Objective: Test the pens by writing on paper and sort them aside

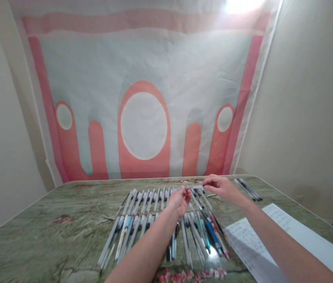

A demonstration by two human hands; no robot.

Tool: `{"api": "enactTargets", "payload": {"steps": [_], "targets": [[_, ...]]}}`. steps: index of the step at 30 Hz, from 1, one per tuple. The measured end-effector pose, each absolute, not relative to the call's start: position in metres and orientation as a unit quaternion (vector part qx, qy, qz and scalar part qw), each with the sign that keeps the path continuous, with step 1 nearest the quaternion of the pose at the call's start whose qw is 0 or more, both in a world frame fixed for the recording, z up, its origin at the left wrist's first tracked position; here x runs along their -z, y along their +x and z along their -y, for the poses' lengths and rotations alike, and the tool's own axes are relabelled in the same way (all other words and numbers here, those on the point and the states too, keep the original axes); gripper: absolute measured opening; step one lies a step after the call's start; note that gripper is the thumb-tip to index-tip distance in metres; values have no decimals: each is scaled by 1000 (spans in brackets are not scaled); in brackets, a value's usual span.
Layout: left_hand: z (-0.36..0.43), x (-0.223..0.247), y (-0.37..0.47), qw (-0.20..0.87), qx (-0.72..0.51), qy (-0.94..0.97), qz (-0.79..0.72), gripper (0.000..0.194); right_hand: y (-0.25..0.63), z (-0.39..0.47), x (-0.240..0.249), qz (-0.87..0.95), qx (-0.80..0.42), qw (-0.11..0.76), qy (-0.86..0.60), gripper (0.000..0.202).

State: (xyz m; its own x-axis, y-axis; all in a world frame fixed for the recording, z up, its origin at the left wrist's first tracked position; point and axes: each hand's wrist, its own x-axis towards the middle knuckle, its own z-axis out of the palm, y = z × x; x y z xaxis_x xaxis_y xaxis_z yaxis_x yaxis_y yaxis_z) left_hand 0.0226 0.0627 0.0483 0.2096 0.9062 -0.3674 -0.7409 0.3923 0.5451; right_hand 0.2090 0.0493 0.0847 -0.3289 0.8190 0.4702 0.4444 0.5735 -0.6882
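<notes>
My left hand (180, 202) is closed around one end of a thin, clear-barrelled pen (195, 187), raised above the far row of pens. At the pen's other end, where something dark shows, the fingers of my right hand (218, 186) pinch it; whether that dark part is a cap cannot be made out. Below my hands lies the far row of clear pens (151, 200), set side by side. Nearer to me is a second row, with clear pens (108, 241) at its left and coloured ones, such as a blue pen (213, 236), at its right. My left forearm hides part of this row.
Several dark-ended pens (247, 189) lie apart at the table's far right. Sheets of paper with handwriting (250, 239) rest at the right, partly under my right forearm. The table (33, 232) has a wood-and-blossom print. Behind it hangs a patterned backdrop (144, 125).
</notes>
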Motion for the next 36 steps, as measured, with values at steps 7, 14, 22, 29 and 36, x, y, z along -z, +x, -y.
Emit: {"api": "enactTargets", "payload": {"steps": [7,14,22,29,36], "targets": [[-63,-49,23,769,-537,130,-322,11,199,-40,-93,796,-176,420,-399,15],[-63,-49,23,768,-539,130,-321,12,200,-41,-93,798,-160,417,-404,16],[-64,-47,24,764,-547,131,-315,10,198,-44,-85,790,-170,421,-412,19],[-61,-50,25,747,-567,151,-314,10,197,-43,-83,762,-205,439,-431,23],[-61,-55,24,725,-591,184,-302,4,191,-43,-79,734,-291,443,-425,27]]}}
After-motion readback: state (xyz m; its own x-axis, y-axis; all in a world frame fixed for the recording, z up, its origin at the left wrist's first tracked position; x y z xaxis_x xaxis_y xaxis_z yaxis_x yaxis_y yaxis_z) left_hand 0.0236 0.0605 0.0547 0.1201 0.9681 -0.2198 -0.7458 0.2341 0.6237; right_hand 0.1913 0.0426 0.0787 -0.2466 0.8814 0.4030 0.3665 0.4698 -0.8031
